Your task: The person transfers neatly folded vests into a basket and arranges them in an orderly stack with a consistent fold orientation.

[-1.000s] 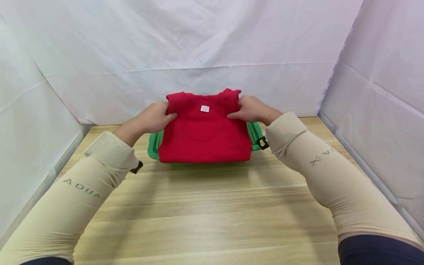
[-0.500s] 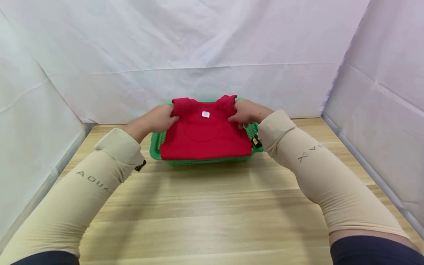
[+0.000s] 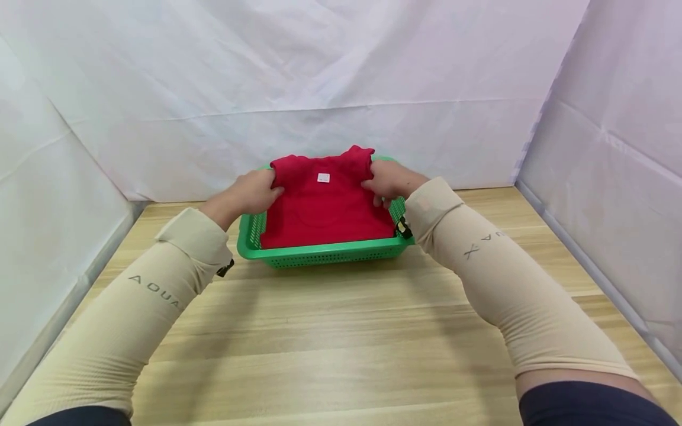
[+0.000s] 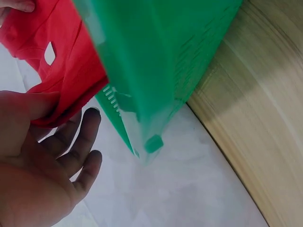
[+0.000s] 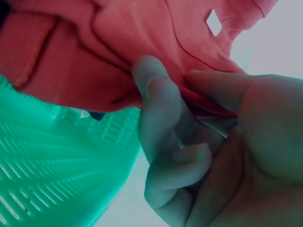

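Note:
A folded red T-shirt [image 3: 325, 207] with a white neck label [image 3: 323, 177] lies mostly within the green plastic basket [image 3: 330, 253], its collar end raised toward the back. My left hand [image 3: 254, 190] pinches the shirt's left shoulder edge; in the left wrist view the thumb lies over the cloth and the other fingers spread beneath it. At the opposite shoulder, my right hand [image 3: 391, 179] pinches the cloth between thumb and fingers, as the right wrist view shows. The shirt's near edge sits inside the basket's front rim.
The basket stands on a wood-grain table [image 3: 330, 343] close to a white cloth backdrop [image 3: 298, 71]. White side walls [image 3: 613, 148] flank the table. In the right wrist view, something small and dark [image 5: 97, 115] shows under the shirt, inside the basket.
Both hands have lowered the shirt. Its near edge, earlier hanging over the basket's front rim, now lies behind that rim, and more of the basket's front shows. The right hand has shifted left.

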Demonstrator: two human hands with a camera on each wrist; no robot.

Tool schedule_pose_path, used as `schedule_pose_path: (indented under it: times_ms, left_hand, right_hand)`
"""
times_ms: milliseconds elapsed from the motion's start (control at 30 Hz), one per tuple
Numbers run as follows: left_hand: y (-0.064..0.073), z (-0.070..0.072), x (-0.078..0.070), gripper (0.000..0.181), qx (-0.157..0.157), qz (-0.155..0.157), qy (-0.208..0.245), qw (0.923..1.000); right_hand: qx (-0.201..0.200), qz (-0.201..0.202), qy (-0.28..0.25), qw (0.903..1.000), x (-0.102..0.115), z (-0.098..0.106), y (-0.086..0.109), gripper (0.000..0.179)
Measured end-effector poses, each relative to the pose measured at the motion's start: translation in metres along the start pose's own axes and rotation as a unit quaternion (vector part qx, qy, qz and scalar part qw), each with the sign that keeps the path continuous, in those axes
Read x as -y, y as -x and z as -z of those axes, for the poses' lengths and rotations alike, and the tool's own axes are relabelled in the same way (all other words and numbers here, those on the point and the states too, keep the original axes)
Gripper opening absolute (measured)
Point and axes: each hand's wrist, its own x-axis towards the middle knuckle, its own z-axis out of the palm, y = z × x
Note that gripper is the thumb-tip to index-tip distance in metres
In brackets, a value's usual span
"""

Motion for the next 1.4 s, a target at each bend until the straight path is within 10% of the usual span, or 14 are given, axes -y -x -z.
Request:
schedule_pose_path:
  times_ms: [767, 1100, 1400]
  left_hand:
    - [-0.013, -0.008, 0.009, 0.029, -0.007, 0.012, -0.076, 0.997]
    - [-0.009, -0.02, 0.007, 0.024, -0.012, 0.027, -0.097, 0.9949]
    - [-0.007, -0.035, 0.009, 0.058, -0.033, 0.056, -0.08, 0.9947]
  right_hand:
    - [0.077, -0.029, -0.008, 0.9966, -0.003, -0.004, -0.013, 0.038]
    - [0.042, -0.037, 0.011, 0.9984, -0.012, -0.02, -0.012, 0.029]
    - [0.031, -0.039, 0.066, 0.9966, -0.017, -0.032, -0.017, 0.036]
